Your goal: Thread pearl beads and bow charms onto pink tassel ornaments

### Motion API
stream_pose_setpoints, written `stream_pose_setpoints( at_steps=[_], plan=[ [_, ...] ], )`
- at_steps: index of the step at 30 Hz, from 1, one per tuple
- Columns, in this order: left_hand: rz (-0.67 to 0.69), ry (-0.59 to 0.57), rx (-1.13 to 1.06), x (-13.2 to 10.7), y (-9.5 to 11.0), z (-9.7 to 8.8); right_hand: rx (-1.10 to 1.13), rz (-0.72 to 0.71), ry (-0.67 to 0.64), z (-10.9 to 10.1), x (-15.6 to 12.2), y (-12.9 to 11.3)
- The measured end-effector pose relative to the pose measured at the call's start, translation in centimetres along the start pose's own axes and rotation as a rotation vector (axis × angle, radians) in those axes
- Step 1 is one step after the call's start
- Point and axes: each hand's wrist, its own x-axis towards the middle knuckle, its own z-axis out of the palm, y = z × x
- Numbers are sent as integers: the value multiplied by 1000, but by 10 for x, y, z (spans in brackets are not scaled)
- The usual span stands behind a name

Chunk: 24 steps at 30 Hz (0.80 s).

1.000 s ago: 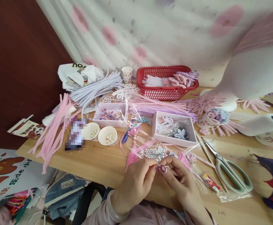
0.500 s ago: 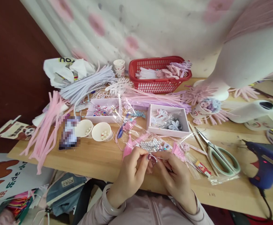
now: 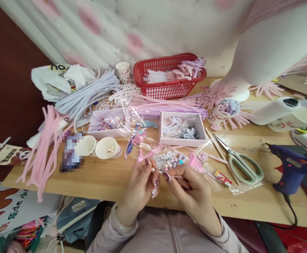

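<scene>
Both my hands meet at the front edge of the table, in front of a pile of grey and white pearl beads (image 3: 166,160). My right hand (image 3: 192,188) pinches a thin white cord (image 3: 179,176) between thumb and forefinger, and a short length of it shows at the fingers. Close beside it, my left hand (image 3: 139,191) has its fingers bent together, with something small and pale at their tips that I cannot make out. Just beyond the hands lie a pink tassel (image 3: 195,162), a pink bead cluster (image 3: 139,137) and clear plastic bags.
Paper cups with beads (image 3: 108,147), white boxes of trinkets (image 3: 183,142) and a red basket (image 3: 169,92) stand beyond. Pink fuzzy stems (image 3: 42,151) hang over the left edge. Scissors (image 3: 244,167) and a blue glue gun (image 3: 290,168) lie to the right.
My hands have drawn slightly apart, and my left fingers have turned upward and moved left. The view has shifted, so the table's things appear farther left.
</scene>
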Motion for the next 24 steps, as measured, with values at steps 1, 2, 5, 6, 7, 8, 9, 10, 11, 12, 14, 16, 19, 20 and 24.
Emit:
stream_pose_setpoints(
  at_steps=[1,2,5,6,7,8,9,10,11,12,14,16,19,20,24],
  plan=[
    [6,21,5,0,0,2,33,30,-21,1,0,1],
    [13,41,9,0,0,3,60,51,-36,2,0,2],
    [26,73,24,0,1,7,109,82,-56,3,1,4],
    [26,77,29,0,1,8,119,92,-61,4,1,4],
    [25,81,35,0,1,9,128,104,-66,4,1,5],
    [21,85,44,0,1,9,137,115,-71,4,2,5],
    [18,89,53,0,0,10,147,128,-78,4,2,5],
    [16,93,60,0,0,10,156,136,-86,4,2,5],
    [16,96,67,-1,0,10,162,142,-94,4,2,5],
    [14,99,71,-1,0,11,164,146,-103,4,3,6],
    [14,103,76,-1,-1,11,159,151,-114,4,3,6],
    [12,103,86,-1,0,12,145,155,-116,4,3,6],
    [11,93,95,0,0,12,140,167,-116,4,4,4],
    [14,90,92,0,0,12,139,167,-114,4,4,4],
    [35,73,75,0,-1,11,139,141,-107,3,5,3]
  ],
)
